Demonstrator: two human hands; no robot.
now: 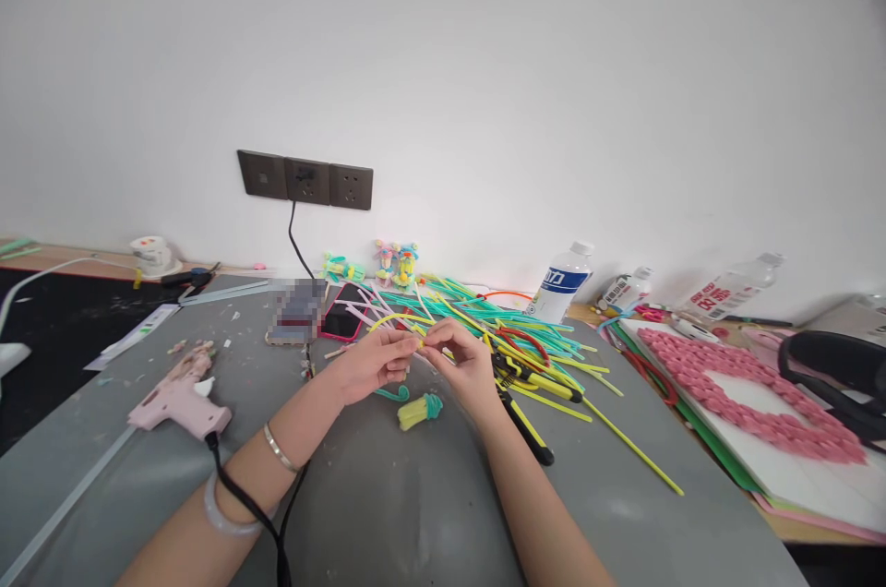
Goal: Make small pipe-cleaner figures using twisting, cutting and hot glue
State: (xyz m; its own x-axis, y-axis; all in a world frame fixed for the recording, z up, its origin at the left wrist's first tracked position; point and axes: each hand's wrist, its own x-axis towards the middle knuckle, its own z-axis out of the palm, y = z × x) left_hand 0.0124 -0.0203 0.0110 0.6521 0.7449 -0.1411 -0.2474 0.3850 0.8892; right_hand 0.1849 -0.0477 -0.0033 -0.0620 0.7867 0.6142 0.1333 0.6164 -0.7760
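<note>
Over the middle of the grey table, my left hand (374, 364) and my right hand (465, 373) meet fingertip to fingertip. Both pinch a yellow pipe cleaner (394, 317), which arcs up behind the fingers; only a bit of it shows at the pinch. Just below the hands lies a small bundle (417, 412) of folded yellow pipe cleaner with teal wound round one end. A curled teal pipe cleaner (394, 394) sits beside it, partly hidden by my left hand. Black-and-yellow pliers (526, 428) rest right of my right wrist.
Loose pipe cleaners (477, 315) spread behind the hands. A pink glue gun (181, 398) lies left, its black cord crossing my left forearm. Two phones (294, 315), a bottle (559, 282) and small pipe-cleaner figures (398, 264) stand farther back. Right is a board with a pink ring (748, 402).
</note>
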